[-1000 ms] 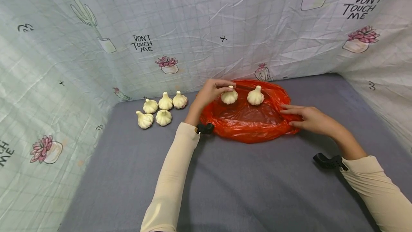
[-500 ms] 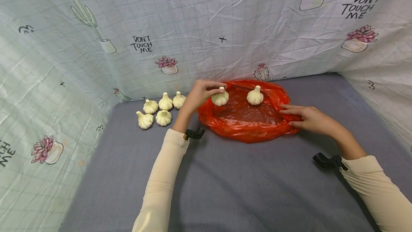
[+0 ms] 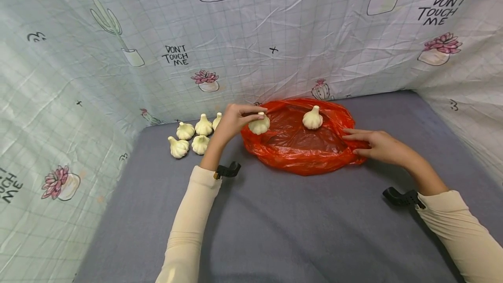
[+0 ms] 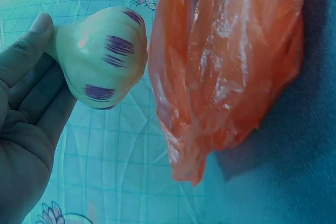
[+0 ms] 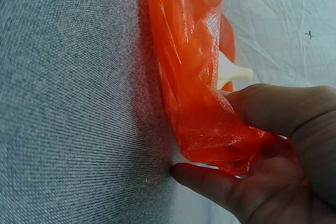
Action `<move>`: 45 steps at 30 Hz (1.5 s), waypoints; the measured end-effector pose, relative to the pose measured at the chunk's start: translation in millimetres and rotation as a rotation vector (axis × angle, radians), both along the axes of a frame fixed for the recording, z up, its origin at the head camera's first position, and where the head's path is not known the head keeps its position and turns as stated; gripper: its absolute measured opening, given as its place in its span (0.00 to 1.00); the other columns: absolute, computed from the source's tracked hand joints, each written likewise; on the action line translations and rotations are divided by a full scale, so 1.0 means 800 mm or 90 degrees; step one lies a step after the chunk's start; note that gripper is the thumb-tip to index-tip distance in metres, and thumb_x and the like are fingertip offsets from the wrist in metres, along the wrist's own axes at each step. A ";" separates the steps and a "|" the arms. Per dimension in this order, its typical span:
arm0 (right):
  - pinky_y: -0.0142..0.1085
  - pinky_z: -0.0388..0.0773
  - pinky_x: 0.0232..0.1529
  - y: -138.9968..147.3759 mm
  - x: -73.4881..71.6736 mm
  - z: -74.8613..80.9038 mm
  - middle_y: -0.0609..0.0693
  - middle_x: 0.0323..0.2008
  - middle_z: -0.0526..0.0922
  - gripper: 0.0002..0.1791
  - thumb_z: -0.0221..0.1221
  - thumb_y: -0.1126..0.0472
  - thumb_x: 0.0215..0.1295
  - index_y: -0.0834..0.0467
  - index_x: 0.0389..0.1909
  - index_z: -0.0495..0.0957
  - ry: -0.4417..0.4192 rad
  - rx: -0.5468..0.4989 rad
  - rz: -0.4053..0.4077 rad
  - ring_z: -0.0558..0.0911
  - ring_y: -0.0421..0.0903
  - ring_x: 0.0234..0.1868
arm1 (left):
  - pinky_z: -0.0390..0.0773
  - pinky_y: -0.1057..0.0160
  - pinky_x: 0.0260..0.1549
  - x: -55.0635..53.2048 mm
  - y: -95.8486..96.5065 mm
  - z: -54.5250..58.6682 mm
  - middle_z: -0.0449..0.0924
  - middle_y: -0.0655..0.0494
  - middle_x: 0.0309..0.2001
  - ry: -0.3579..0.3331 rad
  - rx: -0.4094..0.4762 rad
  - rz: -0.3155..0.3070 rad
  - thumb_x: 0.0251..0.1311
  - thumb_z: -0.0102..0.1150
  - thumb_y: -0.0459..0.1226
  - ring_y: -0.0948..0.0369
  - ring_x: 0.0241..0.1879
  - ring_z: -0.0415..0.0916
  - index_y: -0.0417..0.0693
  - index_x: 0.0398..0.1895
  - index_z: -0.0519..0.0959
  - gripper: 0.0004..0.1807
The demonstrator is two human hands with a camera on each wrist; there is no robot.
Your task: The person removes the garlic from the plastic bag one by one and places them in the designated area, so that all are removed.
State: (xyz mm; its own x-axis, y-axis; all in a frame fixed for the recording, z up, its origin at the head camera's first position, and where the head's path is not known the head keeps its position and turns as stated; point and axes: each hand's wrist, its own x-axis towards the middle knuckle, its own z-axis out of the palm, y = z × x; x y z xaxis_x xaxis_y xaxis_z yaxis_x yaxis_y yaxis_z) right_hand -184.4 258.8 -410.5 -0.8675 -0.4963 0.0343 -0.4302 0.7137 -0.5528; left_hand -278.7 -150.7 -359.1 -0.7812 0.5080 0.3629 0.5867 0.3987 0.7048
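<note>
A garlic bulb (image 3: pixel 259 125) with purple streaks hangs by its stem from my left hand (image 3: pixel 231 119), pinched between thumb and fingers above the left rim of an open red plastic bag (image 3: pixel 302 164). In the left wrist view the held bulb (image 4: pixel 102 59) is apart from the bag (image 4: pixel 236 61). Another garlic bulb (image 3: pixel 312 118) sits upright inside the bag. At the bag's right side, my right hand (image 3: pixel 383 145) holds the rim; the right wrist view has the red plastic (image 5: pixel 194 87) between thumb and fingers.
Several garlic bulbs (image 3: pixel 178 147) are grouped at the back left of the grey table (image 3: pixel 298 226), one partly hidden by my left hand. A printed cloth (image 3: pixel 235 29) hangs behind and at both sides of the table.
My left hand has moved left with the pinched garlic bulb, from over the bag's inside to its left rim. My right hand stays at the bag's right side.
</note>
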 end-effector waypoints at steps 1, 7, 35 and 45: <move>0.63 0.69 0.62 0.000 0.000 0.000 0.65 0.71 0.69 0.25 0.65 0.68 0.66 0.64 0.64 0.78 0.000 0.000 0.000 0.68 0.68 0.69 | 0.79 0.70 0.40 0.001 -0.002 -0.001 0.89 0.52 0.44 -0.002 0.001 -0.001 0.63 0.69 0.36 0.63 0.44 0.85 0.48 0.48 0.90 0.11; 0.63 0.68 0.62 0.001 0.002 -0.001 0.65 0.70 0.69 0.25 0.65 0.69 0.66 0.64 0.64 0.78 0.002 -0.002 0.002 0.68 0.68 0.69 | 0.77 0.69 0.37 0.008 -0.011 -0.002 0.89 0.53 0.45 0.010 -0.008 0.005 0.63 0.69 0.38 0.64 0.43 0.84 0.51 0.48 0.90 0.11; 0.62 0.69 0.62 0.000 0.000 -0.004 0.65 0.70 0.71 0.24 0.65 0.70 0.65 0.64 0.63 0.79 0.021 -0.005 0.010 0.70 0.67 0.68 | 0.69 0.69 0.26 0.024 -0.040 0.008 0.89 0.55 0.44 0.041 -0.031 0.032 0.63 0.69 0.38 0.66 0.32 0.77 0.47 0.47 0.90 0.12; 0.62 0.68 0.62 0.000 0.002 -0.002 0.64 0.70 0.70 0.24 0.65 0.69 0.65 0.64 0.63 0.79 0.010 -0.008 0.006 0.69 0.67 0.68 | 0.70 0.69 0.29 0.027 -0.053 0.006 0.89 0.56 0.44 0.033 -0.035 0.057 0.63 0.69 0.39 0.65 0.37 0.81 0.48 0.47 0.90 0.12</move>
State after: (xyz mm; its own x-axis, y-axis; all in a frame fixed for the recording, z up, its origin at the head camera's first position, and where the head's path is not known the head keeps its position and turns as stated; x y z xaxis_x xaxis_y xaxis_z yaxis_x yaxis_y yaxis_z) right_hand -183.1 259.1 -412.0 -0.8618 -0.5044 0.0546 -0.4461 0.7021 -0.5551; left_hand -257.1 -192.9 -354.5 -0.8053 0.4576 0.3769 0.5819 0.4882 0.6505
